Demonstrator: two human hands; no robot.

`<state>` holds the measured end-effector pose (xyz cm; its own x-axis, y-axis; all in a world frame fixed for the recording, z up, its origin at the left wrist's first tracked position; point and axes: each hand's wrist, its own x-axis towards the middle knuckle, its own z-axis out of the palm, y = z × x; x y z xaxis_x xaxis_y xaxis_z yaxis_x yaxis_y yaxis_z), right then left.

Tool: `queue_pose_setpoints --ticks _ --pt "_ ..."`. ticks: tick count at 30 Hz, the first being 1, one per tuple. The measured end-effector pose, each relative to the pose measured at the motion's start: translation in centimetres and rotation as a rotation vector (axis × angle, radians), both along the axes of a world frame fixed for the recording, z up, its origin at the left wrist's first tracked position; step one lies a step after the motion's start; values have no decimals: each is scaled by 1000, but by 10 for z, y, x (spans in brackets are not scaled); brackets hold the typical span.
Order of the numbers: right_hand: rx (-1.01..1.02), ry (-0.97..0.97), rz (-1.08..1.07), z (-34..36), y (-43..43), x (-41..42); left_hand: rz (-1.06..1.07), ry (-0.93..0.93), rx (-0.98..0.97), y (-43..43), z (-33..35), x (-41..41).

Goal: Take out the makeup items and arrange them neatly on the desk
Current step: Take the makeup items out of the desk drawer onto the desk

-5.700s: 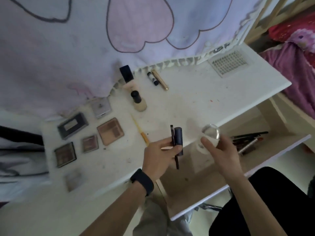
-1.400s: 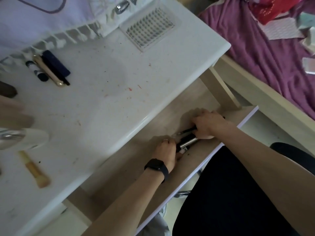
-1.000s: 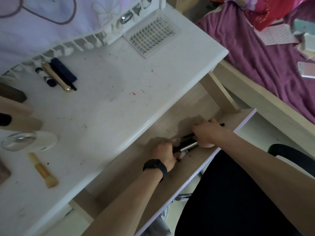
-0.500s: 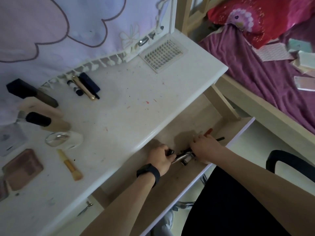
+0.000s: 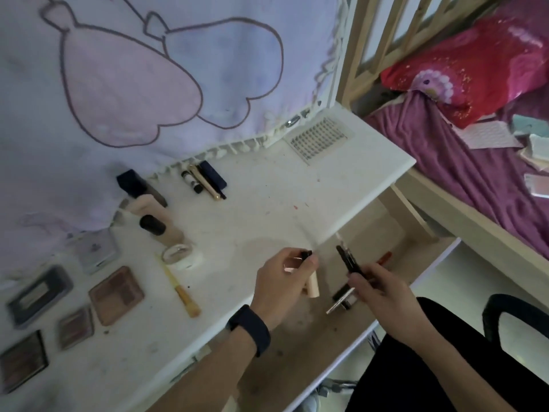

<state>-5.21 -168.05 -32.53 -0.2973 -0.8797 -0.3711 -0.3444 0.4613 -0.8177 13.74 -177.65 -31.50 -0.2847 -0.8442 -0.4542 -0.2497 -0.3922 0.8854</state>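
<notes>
Your left hand (image 5: pixel 283 278) sits at lower centre, fingers curled round a beige tube (image 5: pixel 312 288), a dark band (image 5: pixel 249 328) on the wrist. Just right of it, your right hand (image 5: pixel 381 291) pinches slim dark sticks (image 5: pixel 347 260), forearm running to the lower right.

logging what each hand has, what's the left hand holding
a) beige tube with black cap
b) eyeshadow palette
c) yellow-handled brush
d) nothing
a: the left hand grips a beige tube with a black cap.
</notes>
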Motion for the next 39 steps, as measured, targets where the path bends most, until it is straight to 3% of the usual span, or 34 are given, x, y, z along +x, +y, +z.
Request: queue_pose_setpoints --ticks 3,6,18,25,33,39 --pt "-15 -160 -144 6 -33 27 75 34 -19 -22 25 24" --pt "-15 -171 -82 9 -86 52 142 4 -57 -46 44 47" --pt "54 353 218 4 -285 131 222 10 -157 -152 115 121" --pt "17 405 268 -8 -311 147 262 44 -161 -180 119 142" --pt "-17 104 131 -10 -295 141 277 65 -131 -189 111 132" --pt "-165 -308 -133 33 -237 130 249 60 -83 -188 102 94"
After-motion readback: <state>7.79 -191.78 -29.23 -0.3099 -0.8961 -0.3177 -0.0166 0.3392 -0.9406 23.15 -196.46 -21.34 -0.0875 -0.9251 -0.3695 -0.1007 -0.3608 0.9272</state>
